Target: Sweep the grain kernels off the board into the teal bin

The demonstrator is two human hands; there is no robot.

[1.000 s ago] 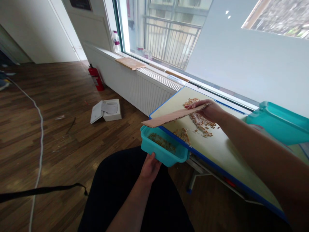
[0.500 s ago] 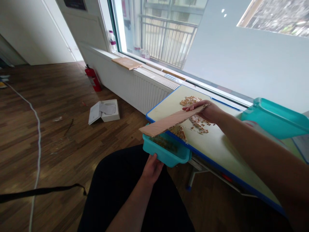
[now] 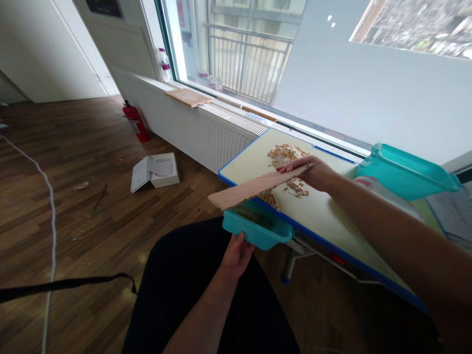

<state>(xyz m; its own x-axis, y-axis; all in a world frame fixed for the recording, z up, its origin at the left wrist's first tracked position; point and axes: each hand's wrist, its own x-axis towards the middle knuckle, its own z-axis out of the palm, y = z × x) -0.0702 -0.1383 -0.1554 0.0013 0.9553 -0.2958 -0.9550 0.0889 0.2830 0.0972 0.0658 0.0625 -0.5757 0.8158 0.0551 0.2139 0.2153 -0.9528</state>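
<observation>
My left hand [image 3: 238, 255] grips the near side of a teal plastic bin [image 3: 263, 239], held just below the table's blue edge. Small grains lie inside the bin, partly hidden. In my right hand [image 3: 309, 171] is a long flat strip of cardboard [image 3: 250, 191], slanting over the table edge with its far end above the bin. Orange and pale corn kernels [image 3: 283, 153] are spread on the table [image 3: 332, 221] around the cardboard. A smaller heap of kernels [image 3: 270, 199] sits at the edge next to the bin.
A larger teal tub [image 3: 405, 169] stands at the table's right, against the window. Beyond the table run a white radiator [image 3: 206, 132] and a sill. An opened white box [image 3: 158, 169], a red fire extinguisher [image 3: 135, 122] and a white cable [image 3: 53, 231] are on the floor.
The view has shifted slightly. The bin has moved a little right relative to the cardboard and the table edge. Both hands keep their holds.
</observation>
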